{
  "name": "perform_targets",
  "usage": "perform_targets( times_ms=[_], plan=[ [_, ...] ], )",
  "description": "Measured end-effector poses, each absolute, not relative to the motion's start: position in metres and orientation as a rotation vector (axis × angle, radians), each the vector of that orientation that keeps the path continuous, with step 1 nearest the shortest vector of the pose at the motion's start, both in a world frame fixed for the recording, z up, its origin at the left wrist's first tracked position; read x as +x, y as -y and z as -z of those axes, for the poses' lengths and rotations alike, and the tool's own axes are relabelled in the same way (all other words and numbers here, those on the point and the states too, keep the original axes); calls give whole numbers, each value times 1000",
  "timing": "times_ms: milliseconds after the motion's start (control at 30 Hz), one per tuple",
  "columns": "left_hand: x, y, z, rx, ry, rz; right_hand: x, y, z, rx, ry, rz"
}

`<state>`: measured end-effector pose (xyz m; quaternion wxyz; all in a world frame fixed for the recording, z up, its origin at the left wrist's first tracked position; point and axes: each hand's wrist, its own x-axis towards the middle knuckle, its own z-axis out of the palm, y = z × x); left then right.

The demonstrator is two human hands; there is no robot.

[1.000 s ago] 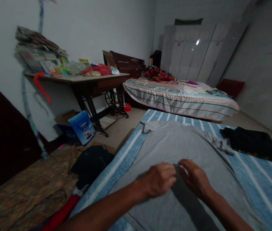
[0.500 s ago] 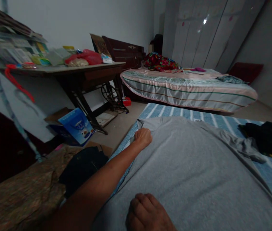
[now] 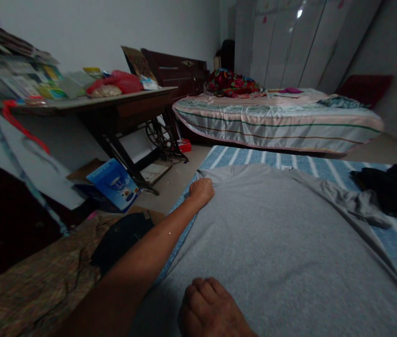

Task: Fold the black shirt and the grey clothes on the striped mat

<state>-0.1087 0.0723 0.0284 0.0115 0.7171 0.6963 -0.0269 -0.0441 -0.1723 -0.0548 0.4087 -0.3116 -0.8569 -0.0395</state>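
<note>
A grey shirt (image 3: 282, 229) lies spread out on a blue bedsheet with white stripes (image 3: 247, 155). Its white neck label (image 3: 286, 167) shows at the far edge, and one sleeve lies bunched on the right. With fingers curled in a fist, my left hand (image 3: 201, 191) grips the shirt at its far left, by the shoulder and sleeve. Closer to me, my right hand (image 3: 208, 306) is closed on the near left part of the shirt; its fingertips are hidden beneath it.
Dark folded clothing (image 3: 391, 189) lies on the sheet at the right. Beyond stands a bed (image 3: 275, 124) with a patterned cover. On the left are a sewing-machine table (image 3: 128, 100) bearing bags and boxes, a blue carton (image 3: 114, 185), and dark cloth (image 3: 124, 238) on brown fabric.
My left hand has shifted slightly left with the shirt's edge, and the cloth looks smoother. My right hand remains closed in nearly the same place. The camera view has shifted a little.
</note>
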Motion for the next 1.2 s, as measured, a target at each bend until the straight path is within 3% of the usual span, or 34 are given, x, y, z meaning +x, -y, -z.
perform_targets(
  times_ms=[667,1200],
  plan=[
    [-119,-55,-7,2508,-1973,83,-19,177,27,-637,2565,-269],
    [-152,3,-24,2164,-1973,56,-17,194,4,-392,2714,-583]
  ],
)
